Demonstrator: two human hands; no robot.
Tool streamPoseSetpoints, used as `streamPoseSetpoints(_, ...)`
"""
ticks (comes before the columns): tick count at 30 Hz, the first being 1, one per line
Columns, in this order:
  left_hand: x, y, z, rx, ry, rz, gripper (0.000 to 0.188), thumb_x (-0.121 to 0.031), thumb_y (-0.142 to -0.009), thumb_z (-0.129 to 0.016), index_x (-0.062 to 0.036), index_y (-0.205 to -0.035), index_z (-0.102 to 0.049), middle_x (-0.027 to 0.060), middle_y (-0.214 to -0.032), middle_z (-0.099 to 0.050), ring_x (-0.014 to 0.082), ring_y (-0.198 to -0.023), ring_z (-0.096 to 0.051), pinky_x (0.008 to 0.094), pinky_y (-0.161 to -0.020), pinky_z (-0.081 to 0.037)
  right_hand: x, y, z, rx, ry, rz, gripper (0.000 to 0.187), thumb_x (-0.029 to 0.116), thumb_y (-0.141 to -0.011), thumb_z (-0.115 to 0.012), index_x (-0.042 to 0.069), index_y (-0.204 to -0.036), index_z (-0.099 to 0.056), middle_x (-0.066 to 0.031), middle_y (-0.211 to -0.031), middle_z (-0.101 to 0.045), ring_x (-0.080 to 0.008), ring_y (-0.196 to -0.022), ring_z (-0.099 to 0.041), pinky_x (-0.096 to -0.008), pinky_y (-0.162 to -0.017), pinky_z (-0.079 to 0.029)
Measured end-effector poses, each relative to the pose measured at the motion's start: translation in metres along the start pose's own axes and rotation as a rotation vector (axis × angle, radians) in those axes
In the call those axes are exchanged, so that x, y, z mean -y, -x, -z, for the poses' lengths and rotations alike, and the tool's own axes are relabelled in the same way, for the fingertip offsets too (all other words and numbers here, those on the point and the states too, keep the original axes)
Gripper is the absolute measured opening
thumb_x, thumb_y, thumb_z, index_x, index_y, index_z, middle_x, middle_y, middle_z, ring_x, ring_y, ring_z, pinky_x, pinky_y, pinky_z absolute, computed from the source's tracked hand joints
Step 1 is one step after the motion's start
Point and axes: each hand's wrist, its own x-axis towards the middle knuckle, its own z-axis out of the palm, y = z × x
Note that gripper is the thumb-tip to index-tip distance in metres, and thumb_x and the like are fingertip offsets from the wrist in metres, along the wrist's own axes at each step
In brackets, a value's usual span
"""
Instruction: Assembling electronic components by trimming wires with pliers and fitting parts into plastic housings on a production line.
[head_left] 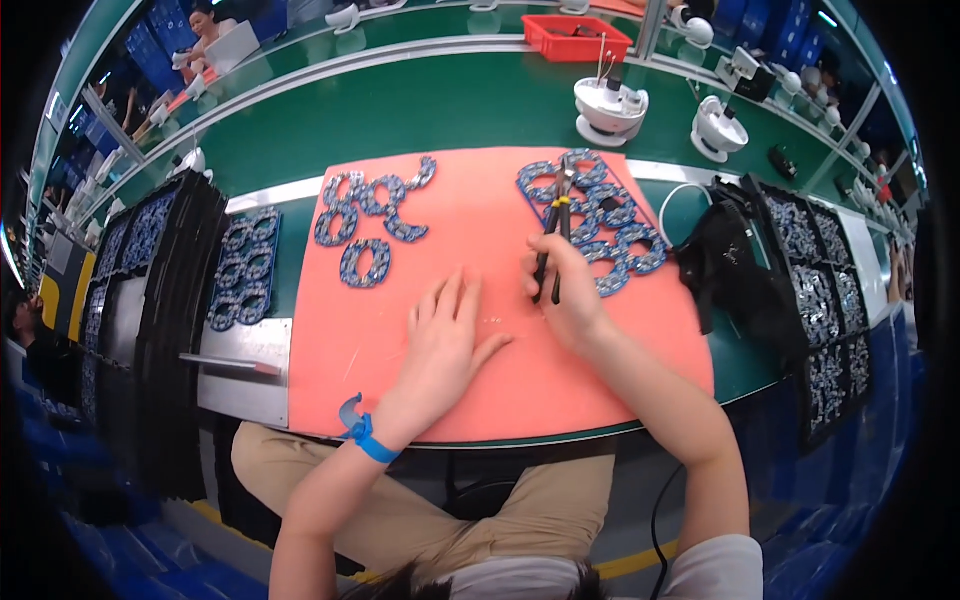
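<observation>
The long green tabletop [430, 105] stretches away beyond both my hands, and a salmon-pink rectangular mat [480, 190] covers the part beneath them. Well out to the left of my hands stands a tall stack of black trays [170, 330]; a second black tray stack [790, 345], filled with small blue boards, stands well to the right. Ahead of my right hand, at the mat's edge, lies a blue circuit-board panel [622, 212] of joined ring shapes. My left hand [445, 325] rests palm down on the mat, fingers extended, thumb spread wide, gripping nothing. My right hand [565, 285] is closed around black-handled metal pliers [563, 208] with yellow parts; their tip points forward over the panel, though I cannot tell whether it touches. Ahead and to the left of my left hand lies a joined cluster of blue ring boards [395, 187], with a single blue ring board [380, 262] nearer my fingers. A bright blue band [373, 445] circles my left wrist. Tiny pale bits [490, 320] lie just beside my left thumb.
</observation>
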Motion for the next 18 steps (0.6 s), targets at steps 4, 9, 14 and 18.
streamPoseSetpoints(4, 0.001, 0.000, -0.009, -0.033, 0.050, -0.054, 0.044, -0.024, -0.084, -0.068, 0.0004, -0.119, -0.059, 0.0197, -0.126, -0.054, 0.0332, -0.112, -0.052, 0.0426, -0.089, -0.045, 0.000, -0.002, -0.001, -0.006, -0.073, -0.003, 0.016, 0.023, -0.088, -0.057, 0.009, -0.089, -0.051, -0.0029, -0.070, -0.052, -0.0154, -0.059, -0.049, -0.0281, -0.059, -0.037)
streamPoseSetpoints(9, -0.003, -0.005, -0.004, -0.016, 0.108, -0.089, 0.022, -0.010, -0.082, -0.063, 0.0003, -0.102, -0.061, 0.0163, -0.107, -0.058, 0.0313, -0.096, -0.057, 0.0386, -0.079, -0.049, 0.000, -0.002, 0.002, 0.016, -0.045, 0.013, 0.017, 0.025, -0.088, -0.056, 0.010, -0.089, -0.049, -0.0020, -0.070, -0.051, -0.0144, -0.060, -0.049, -0.0278, -0.060, -0.038)
streamPoseSetpoints(14, -0.008, -0.008, -0.011, -0.031, -0.020, -0.101, 0.008, -0.003, -0.079, -0.060, -0.0007, -0.087, -0.058, 0.0142, -0.089, -0.056, 0.0298, -0.088, -0.057, 0.0395, -0.075, -0.049, 0.000, -0.005, 0.005, 0.033, -0.026, -0.006, 0.018, 0.027, -0.087, -0.057, 0.011, -0.089, -0.048, -0.0016, -0.071, -0.050, -0.0139, -0.060, -0.049, -0.0281, -0.062, -0.038)
streamPoseSetpoints(18, -0.004, -0.008, -0.007, -0.065, 0.186, -0.026, 0.004, -0.004, -0.084, -0.061, 0.0003, -0.086, -0.060, 0.0135, -0.083, -0.059, 0.0286, -0.080, -0.059, 0.0357, -0.071, -0.049, 0.004, -0.003, 0.002, 0.042, -0.080, -0.016, 0.018, 0.027, -0.087, -0.057, 0.011, -0.090, -0.049, -0.0016, -0.072, -0.050, -0.0146, -0.061, -0.048, -0.0289, -0.061, -0.038)
